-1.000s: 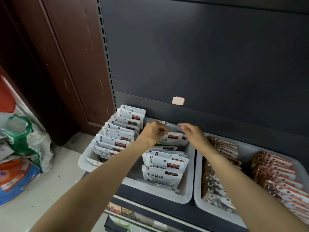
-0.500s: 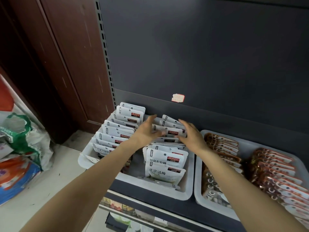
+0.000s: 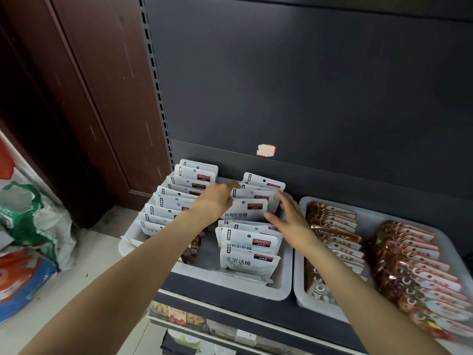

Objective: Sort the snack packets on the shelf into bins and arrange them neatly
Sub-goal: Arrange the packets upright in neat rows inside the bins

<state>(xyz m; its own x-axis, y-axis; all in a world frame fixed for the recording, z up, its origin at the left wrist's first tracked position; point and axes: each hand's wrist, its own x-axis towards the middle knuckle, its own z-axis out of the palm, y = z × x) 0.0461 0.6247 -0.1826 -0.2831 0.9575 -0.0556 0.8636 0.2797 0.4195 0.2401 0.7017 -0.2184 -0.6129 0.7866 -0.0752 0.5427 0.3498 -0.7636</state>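
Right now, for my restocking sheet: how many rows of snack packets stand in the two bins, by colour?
White packet rows: 2, both in the left bin
Brown-orange packet rows: 2, both in the right bin
Total: 4 rows

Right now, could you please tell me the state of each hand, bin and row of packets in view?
left hand: fingers straight, pressing the back white packets
right hand: open, fingers spread beside those packets
front white packets: leaning, uneven
left bin: partly filled, gap mid-row
right bin: two overlapping rows of brown packets
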